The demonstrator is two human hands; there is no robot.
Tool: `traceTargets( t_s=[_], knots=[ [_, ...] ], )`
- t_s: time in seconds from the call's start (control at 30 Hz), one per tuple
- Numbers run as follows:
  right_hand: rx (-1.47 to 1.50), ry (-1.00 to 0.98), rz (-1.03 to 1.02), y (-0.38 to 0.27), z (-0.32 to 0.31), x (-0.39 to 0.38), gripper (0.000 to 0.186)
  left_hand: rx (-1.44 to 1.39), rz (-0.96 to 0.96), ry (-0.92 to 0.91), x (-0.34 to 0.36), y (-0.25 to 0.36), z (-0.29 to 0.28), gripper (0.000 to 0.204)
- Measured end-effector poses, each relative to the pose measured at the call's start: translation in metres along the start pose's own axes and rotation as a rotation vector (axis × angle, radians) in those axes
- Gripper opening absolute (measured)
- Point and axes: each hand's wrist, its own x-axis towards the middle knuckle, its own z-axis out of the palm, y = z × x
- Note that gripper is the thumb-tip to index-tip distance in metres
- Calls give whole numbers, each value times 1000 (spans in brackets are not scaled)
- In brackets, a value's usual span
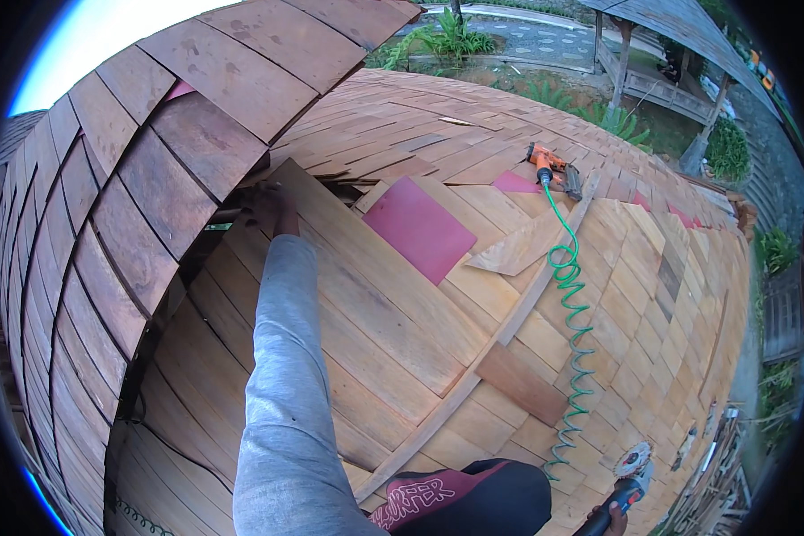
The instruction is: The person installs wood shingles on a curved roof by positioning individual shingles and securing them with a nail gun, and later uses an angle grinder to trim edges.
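At the end of my outstretched left arm, my left hand (270, 204) reaches under the overhanging shingle edge (228, 201), against the upper end of a long wooden plank (366, 295); its fingers are too shadowed to read. At the lower right, my right hand (613, 520) is closed around an angle grinder (623, 493) with a toothed cutting disc (634, 459). An orange and black nail gun (545, 165) lies on the shingles higher up, with a coiled green hose (570, 313) running down from it.
A magenta sheet (420, 228) shows among the shingles. A batten (518, 320) crosses the roof diagonally. Dark shingles (170, 179) form the raised section at left. A wooden gazebo (652, 71), plants and a paved path stand below at the back. My knee (473, 500) rests at bottom center.
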Motion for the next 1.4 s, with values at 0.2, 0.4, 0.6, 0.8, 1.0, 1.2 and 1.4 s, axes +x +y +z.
traceTargets(
  t_s=[0.2, 0.4, 0.6, 0.8, 1.0, 1.2, 1.4],
  knots=[
    [41, -57, -15, -7, 6, -5, 48, 42, 540, 282, 25, -32, 13, 24],
    [-1, -45, -3, -3, 0, 4, 51, -31, 886, 302, 27, -31, 8, 13],
    [-20, -15, 10, 6, 0, 13, 50, -169, 1042, 266, 43, -35, 10, 14],
    [-33, -39, 41, -8, 10, -1, 49, -182, 1085, 381, 56, -40, 22, 14],
    [-16, -40, 25, -14, 2, -6, 50, -169, 1185, 254, 33, -18, 15, 16],
    [-19, -111, -29, 1, -8, 9, 49, -202, 1221, 113, -23, 9, -12, 14],
    [21, -28, 0, 9, -11, -2, 47, -410, 1068, -93, -150, 11, -50, 26]
  ],
)
